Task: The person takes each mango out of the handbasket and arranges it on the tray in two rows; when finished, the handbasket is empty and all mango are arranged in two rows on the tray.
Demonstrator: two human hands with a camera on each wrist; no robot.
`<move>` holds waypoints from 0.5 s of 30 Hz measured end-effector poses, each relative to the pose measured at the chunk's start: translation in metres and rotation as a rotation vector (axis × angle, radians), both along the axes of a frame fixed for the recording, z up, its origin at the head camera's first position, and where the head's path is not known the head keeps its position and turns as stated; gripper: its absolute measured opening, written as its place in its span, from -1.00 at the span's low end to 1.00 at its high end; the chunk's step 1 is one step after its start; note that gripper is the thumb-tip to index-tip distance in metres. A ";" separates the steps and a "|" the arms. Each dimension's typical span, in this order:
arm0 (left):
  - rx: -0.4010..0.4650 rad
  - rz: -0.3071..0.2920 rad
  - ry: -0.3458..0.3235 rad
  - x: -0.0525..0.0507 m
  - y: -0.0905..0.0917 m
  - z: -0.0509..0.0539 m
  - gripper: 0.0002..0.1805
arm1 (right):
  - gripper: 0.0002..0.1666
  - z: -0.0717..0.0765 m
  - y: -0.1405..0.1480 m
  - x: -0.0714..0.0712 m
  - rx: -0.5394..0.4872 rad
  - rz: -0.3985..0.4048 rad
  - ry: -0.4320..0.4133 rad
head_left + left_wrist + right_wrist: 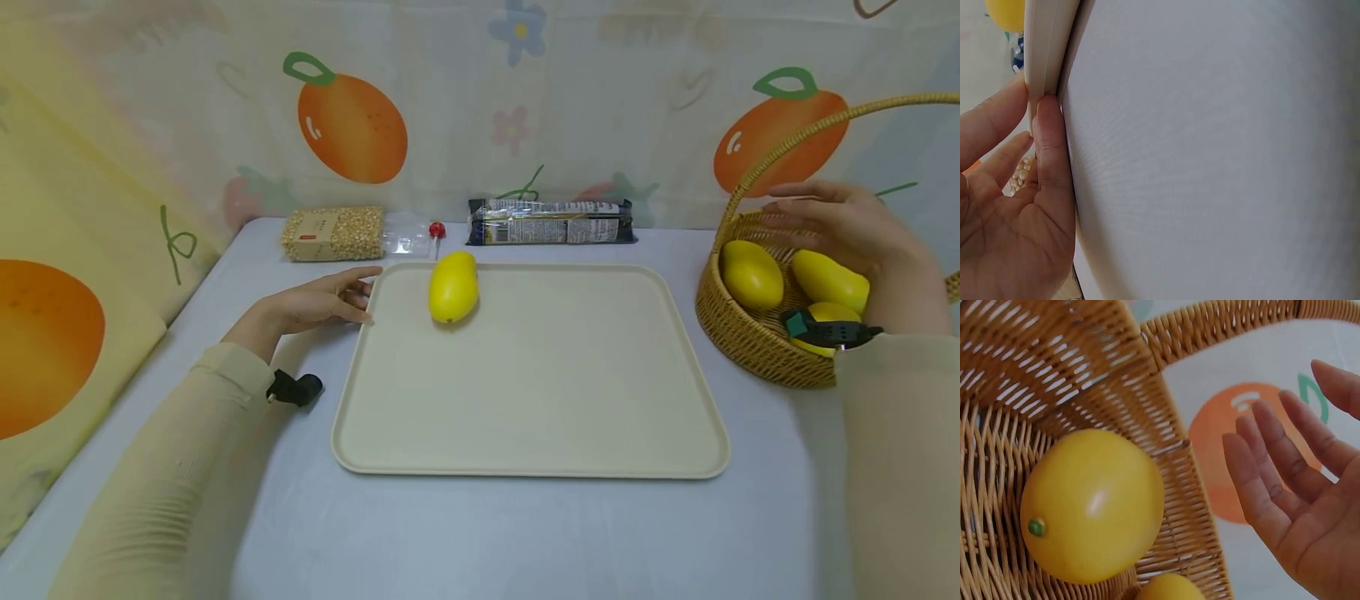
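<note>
My left hand (318, 302) is at the upper left corner of a beige tray (525, 474); the left wrist view shows the thumb and a finger of this hand (1019, 194) pinching the tray's rim (1047, 44). One yellow mango-shaped fruit (453, 288) lies on the tray near its far left edge. Over the far side of a wicker basket (765, 354), my right hand (847, 221) hovers with nothing in it. Its fingers are spread and slightly bent in the right wrist view, where the hand (1300, 481) is beside a yellow fruit (1094, 506) inside the basket.
Behind the tray are a bag of grains (333, 234), a red lollipop (437, 230) and a dark wrapped package (551, 222). The basket, with a tall arched handle (806, 133), stands right of the tray and holds more yellow fruit (830, 281). A printed cloth (450, 100) hangs behind.
</note>
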State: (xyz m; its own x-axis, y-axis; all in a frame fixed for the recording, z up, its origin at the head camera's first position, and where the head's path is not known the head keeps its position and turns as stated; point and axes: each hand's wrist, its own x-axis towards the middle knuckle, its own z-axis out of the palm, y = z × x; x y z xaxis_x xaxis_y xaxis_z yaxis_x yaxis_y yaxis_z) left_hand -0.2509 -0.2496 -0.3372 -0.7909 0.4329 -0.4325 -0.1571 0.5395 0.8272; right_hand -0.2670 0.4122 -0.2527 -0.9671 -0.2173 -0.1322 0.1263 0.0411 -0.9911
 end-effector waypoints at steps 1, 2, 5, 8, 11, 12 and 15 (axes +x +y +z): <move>0.002 0.000 0.001 0.000 0.000 0.000 -0.04 | -0.74 0.000 0.002 -0.001 0.010 -0.008 -0.012; 0.003 -0.001 0.002 0.000 0.000 0.000 -0.04 | -0.75 0.000 0.004 -0.002 0.025 -0.012 -0.021; 0.003 -0.003 0.003 -0.001 -0.001 -0.001 -0.04 | -0.77 -0.001 0.009 -0.005 0.088 -0.021 -0.057; 0.003 -0.004 0.001 -0.001 -0.001 -0.001 -0.04 | -0.76 -0.003 0.014 -0.009 0.219 -0.026 -0.076; 0.001 -0.005 0.001 -0.001 -0.001 -0.001 -0.04 | -0.69 -0.006 0.017 -0.014 0.368 -0.043 -0.096; 0.002 -0.005 0.000 -0.001 -0.001 -0.001 -0.04 | -0.64 -0.008 0.018 -0.015 0.423 -0.044 -0.099; 0.002 -0.006 0.000 -0.001 -0.001 -0.001 -0.04 | -0.50 -0.013 0.020 -0.017 0.557 -0.024 -0.119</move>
